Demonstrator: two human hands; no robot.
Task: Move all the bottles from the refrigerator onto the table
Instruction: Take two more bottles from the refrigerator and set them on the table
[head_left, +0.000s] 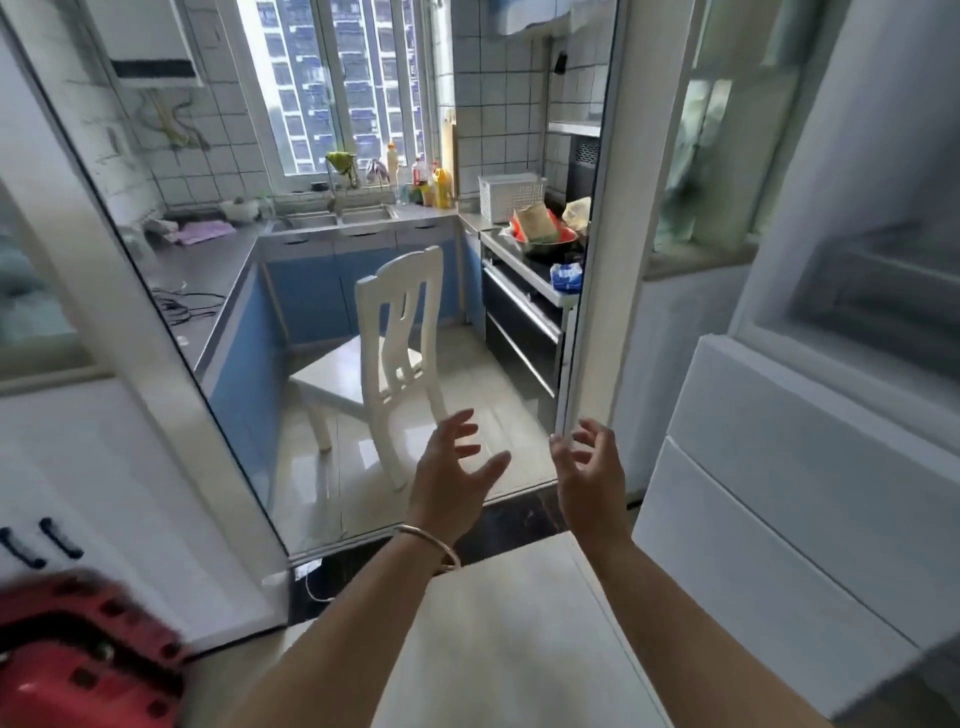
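We stand at the kitchen doorway with both hands raised in front of us and carrying nothing: the left hand (457, 467) has its fingers (462, 423) spread and relaxed, and the right hand (589, 470) is likewise loose, its fingers slightly bent, grasping nothing, close to the edge of the sliding door frame (587, 291). We judge this to be a walking step, on the way to fetch bottles rather than carrying one. No refrigerator can be made out for certain; the tall white unit (810, 467) at our right, blurred, may be it, but we cannot tell. The only bottles in view are a cluster on the windowsill (428, 187) by the sink (337, 215), well away from us, and those do not look like the task's own. No table for setting them down shows either; a white chair (395, 332) stands in the middle of the kitchen floor, and a red stool (78, 654) sits at lower left. The next move, as we see it, calls for finding the refrigerator, getting a hand on its door and pulling it open, then closing the fingers round a bottle inside.
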